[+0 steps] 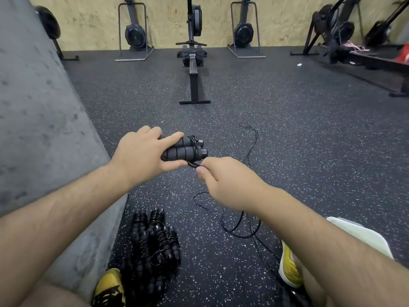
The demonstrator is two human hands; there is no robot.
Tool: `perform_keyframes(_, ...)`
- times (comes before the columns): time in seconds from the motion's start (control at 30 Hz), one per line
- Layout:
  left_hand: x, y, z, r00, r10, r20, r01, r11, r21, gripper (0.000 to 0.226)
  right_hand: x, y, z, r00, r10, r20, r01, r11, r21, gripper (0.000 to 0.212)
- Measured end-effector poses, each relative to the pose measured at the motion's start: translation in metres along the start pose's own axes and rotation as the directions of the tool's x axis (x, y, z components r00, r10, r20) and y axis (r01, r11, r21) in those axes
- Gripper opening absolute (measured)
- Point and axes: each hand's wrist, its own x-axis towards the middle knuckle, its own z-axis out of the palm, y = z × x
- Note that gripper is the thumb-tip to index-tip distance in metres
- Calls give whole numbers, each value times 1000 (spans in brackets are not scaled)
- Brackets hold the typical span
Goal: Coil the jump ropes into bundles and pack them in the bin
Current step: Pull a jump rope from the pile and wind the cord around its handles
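Observation:
My left hand [141,151] grips two black foam jump rope handles [183,149] held side by side, with a few turns of thin black cord wound around their right ends. My right hand [223,180] pinches that cord just below the handle ends. The loose rope cord [251,151] trails away over the speckled floor, looping out in front and back under my right arm. Between my feet lies a pile of coiled black rope bundles [155,244]. No bin is in view.
A grey concrete block [39,120] rises along the left. A rowing machine [193,63] stands straight ahead, with more machines against the plywood wall. My yellow shoes [290,267] rest on the floor, and a white object [363,235] lies at the right.

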Motion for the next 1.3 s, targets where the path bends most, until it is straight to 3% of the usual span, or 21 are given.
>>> perform_keyframes(0.17, 1, 8, 2, 997, 76, 14, -76, 997, -11, 71, -4, 8, -18, 984, -157, -80, 132, 960, -248, 21)
perform_keyframes(0.37, -4, 17, -2, 959, 275, 67, -259, 949, -180, 71, 4, 35, -40, 957, -273, -97, 233, 925, -299, 23)
perform_keyframes(0.47, -8, 25, -9, 939, 339, 52, -308, 900, -310, 70, 10, 55, -44, 947, -285, -151, 244, 939, -240, 26)
perform_keyframes(0.57, -7, 32, -23, 957, 291, 14, -261, 877, -403, 70, 16, 70, -40, 955, -234, -182, 215, 969, -118, 21)
perform_keyframes(0.67, -7, 35, -38, 963, 267, -35, -254, 856, -451, 72, 19, 76, -28, 971, -138, -194, 163, 980, 117, 22)
perform_keyframes(0.73, -9, 35, -44, 963, 269, -33, -253, 850, -461, 71, 18, 74, -17, 985, -104, -140, 144, 937, 318, 7)
perform_keyframes(0.8, -9, 34, -46, 966, 255, -31, -240, 857, -456, 71, 18, 68, -5, 991, -91, -97, 125, 894, 431, 24)
perform_keyframes(0.97, -9, 30, -39, 977, 210, -28, -199, 866, -458, 72, 25, 45, 16, 997, -21, 77, -12, 914, 405, 38)
perform_keyframes(1.07, -9, 29, -33, 989, 145, -30, -143, 884, -445, 73, 19, 32, 16, 981, 79, 180, -167, 818, 551, 45)
perform_keyframes(1.13, -5, 28, -29, 998, 64, -30, -70, 909, -411, 73, 15, 24, 17, 977, 117, 180, -203, 782, 589, 37)
perform_keyframes(1.3, 0, 16, -16, 1000, -1, 4, 2, 973, -231, 73, 10, 9, 21, 988, 120, 100, -152, 895, 420, 32)
